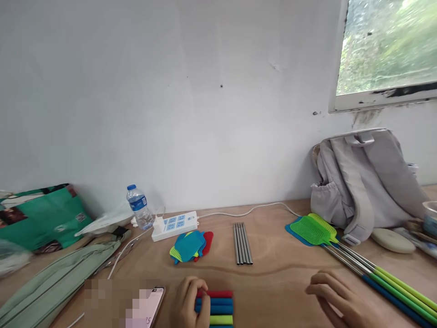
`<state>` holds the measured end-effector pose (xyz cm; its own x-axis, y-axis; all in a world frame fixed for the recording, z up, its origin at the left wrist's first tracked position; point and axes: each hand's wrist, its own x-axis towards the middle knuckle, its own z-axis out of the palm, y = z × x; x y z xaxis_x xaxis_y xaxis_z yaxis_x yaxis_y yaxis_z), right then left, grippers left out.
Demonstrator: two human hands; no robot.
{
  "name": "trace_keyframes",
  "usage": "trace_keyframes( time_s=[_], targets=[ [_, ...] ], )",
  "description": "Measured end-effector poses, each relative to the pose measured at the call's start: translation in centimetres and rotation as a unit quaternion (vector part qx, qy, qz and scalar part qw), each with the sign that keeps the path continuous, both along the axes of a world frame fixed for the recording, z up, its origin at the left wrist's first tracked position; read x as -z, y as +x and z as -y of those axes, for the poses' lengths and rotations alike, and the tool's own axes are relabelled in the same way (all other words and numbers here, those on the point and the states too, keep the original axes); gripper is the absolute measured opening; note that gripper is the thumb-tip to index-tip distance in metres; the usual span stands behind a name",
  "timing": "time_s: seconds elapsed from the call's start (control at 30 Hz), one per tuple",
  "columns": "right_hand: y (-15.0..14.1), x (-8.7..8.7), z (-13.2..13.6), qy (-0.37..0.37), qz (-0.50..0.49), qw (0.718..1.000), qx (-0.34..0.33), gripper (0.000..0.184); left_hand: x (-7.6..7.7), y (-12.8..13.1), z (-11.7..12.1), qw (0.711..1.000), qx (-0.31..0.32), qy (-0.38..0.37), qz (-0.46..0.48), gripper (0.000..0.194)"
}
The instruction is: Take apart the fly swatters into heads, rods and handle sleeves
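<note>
My left hand [191, 303] is at the left end of a row of coloured tube-shaped handles lying side by side on the table. Its index finger and thumb close together over the red handle [218, 294], with a blue handle [218, 310] and a yellow-green handle [221, 320] nearer me. My right hand [341, 298] is over the table on the right, fingers apart, holding nothing. Beyond the hands lie several metal tubes [242, 243] in a row and a pile of fly swatter heads [193, 246] in blue, yellow and red.
Assembled fly swatters [378, 273] lie at the right beside a grey backpack [362, 182]. A white power strip [175, 225] and a water bottle [139, 207] stand near the wall. To the left are a phone [152, 303], a grey-green bag [61, 282] and a green bag [51, 214].
</note>
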<state>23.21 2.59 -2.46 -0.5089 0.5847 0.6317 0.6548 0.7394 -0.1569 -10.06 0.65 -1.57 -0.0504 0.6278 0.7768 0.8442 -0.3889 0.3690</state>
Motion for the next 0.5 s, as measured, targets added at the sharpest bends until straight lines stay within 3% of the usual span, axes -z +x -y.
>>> trace_keyframes(
  time_s=[0.13, 0.2, 0.27, 0.4, 0.5],
  targets=[
    [-5.4, 0.9, -0.5, -0.133, -0.024, 0.991, 0.011, 0.013, -0.4, -0.1, 0.0, 0.998, 0.009, -0.064, -0.018, 0.016],
    [-7.6, 1.4, -2.1, -0.170, -0.064, 0.983, 0.030, 0.013, -0.5, 0.2, 0.1, 0.996, 0.027, -0.086, -0.028, 0.018],
    [-9.5, 1.5, -4.3, -0.198, -0.099, 0.975, 0.006, 0.017, -0.5, 0.4, 0.4, 0.992, 0.054, -0.102, -0.042, 0.018],
    [-11.7, 1.4, -8.2, -0.241, -0.154, 0.958, 0.003, 0.015, -0.2, 0.3, 1.5, 0.982, 0.108, -0.126, -0.094, 0.017],
    [-12.0, 1.7, -9.3, -0.264, -0.148, 0.953, 0.028, 0.013, -0.3, 0.0, 2.2, 0.972, 0.115, -0.169, -0.117, 0.016]
  ],
)
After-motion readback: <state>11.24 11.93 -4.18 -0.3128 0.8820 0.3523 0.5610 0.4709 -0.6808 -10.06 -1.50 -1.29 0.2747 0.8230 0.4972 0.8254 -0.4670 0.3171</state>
